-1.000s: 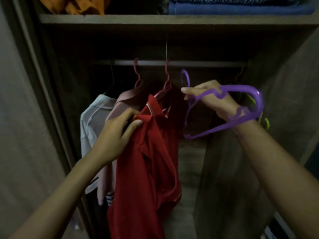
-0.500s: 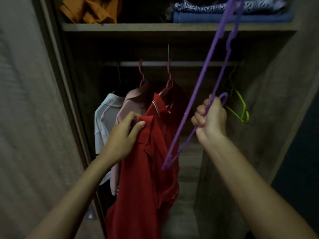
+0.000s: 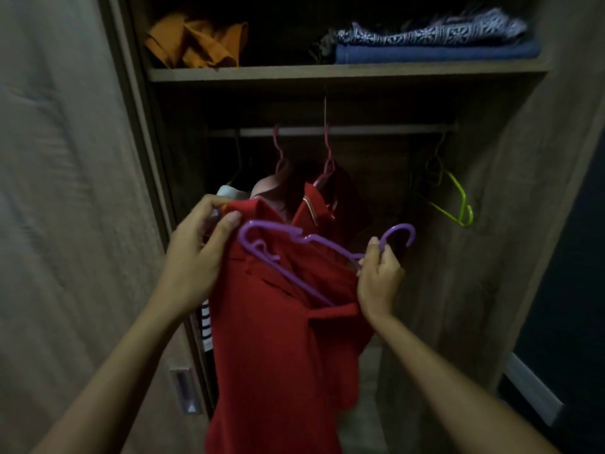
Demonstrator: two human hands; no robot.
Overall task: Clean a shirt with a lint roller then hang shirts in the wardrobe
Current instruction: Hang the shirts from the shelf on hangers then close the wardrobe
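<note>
Hiding behind red shirt: purple hanger's lower bar.

— What is the wardrobe's top shelf carrying?
— A crumpled orange garment is lying at its left; a patterned cloth is sitting on folded blue fabric at its right.

head – faces forward-down | close to wardrobe interior
</note>
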